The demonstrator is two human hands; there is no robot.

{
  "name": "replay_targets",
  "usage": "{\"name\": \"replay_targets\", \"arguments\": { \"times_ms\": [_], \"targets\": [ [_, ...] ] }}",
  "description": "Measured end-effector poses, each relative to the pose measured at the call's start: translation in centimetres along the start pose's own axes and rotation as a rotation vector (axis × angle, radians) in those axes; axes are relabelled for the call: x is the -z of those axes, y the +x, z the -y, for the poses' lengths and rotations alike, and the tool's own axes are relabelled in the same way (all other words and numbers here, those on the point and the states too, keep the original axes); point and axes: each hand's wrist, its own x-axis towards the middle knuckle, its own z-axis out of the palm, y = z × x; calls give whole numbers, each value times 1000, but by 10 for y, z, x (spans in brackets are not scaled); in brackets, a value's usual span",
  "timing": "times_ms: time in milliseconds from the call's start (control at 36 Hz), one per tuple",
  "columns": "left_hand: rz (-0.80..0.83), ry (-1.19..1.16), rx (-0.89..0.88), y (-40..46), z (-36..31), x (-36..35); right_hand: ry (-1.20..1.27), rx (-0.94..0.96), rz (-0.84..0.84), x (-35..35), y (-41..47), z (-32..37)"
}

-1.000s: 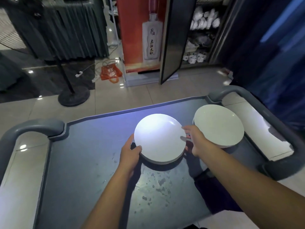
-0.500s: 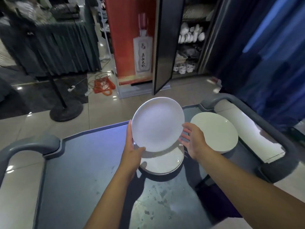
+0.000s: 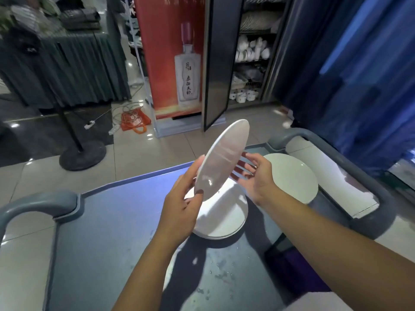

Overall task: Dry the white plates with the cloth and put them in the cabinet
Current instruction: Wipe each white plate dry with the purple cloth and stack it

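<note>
wet grey worktop (image 3: 107,232) nearest. left hand (image 3: 182,205) grips the tilted white plate (image 3: 222,160) by its lower edge, above a plate stack (image 3: 224,218) — right hand (image 3: 258,176) open, fingers (image 3: 243,163) spread behind it. second plate (image 3: 294,178) beside. cabinet (image 3: 253,52) open beyond.

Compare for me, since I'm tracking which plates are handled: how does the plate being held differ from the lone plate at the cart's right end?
The held plate is off the cart, tilted steeply on edge; the lone plate lies flat on the cart. The left hand grips the held plate's lower rim, with the right hand open behind it; nothing touches the lone plate. The held plate hangs above another plate; the lone one sits by itself. Both are round, plain and white.
</note>
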Motion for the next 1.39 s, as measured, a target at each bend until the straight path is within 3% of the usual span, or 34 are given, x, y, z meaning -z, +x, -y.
{"name": "replay_targets", "arguments": {
  "times_ms": [222, 333, 444, 583, 667, 806, 861, 1056, 1167, 1389],
  "targets": [
    [-31, -62, 21, -15, 2, -7, -76, 39, 65, -14, -7, 14],
    [-106, -221, 137, -23, 4, -12, -211, 35, 124, -5, -13, 14],
    [-197, -488, 323, -31, 8, -16, -531, 116, 161, 31, -19, 14],
    [-268, -715, 465, -52, 18, -24, -1087, 277, 73, 105, -52, 9],
    [-304, -798, 524, -65, 29, -28, -1328, 259, 69, 165, -78, -11],
    [-330, -873, 616, -78, 43, -31, -1744, 79, 201, 259, -104, -53],
    [-321, -879, 632, -78, 46, -34, -1854, 107, 230, 285, -108, -67],
    [-310, -822, 650, -76, 41, -42, -1938, 305, 170, 277, -78, -54],
    [-325, -805, 641, -76, 37, -46, -2150, 166, 232, 265, -48, -35],
    [-404, -743, 658, -82, 29, -55, -1986, 127, 474, 248, -24, 0]
  ]
}}
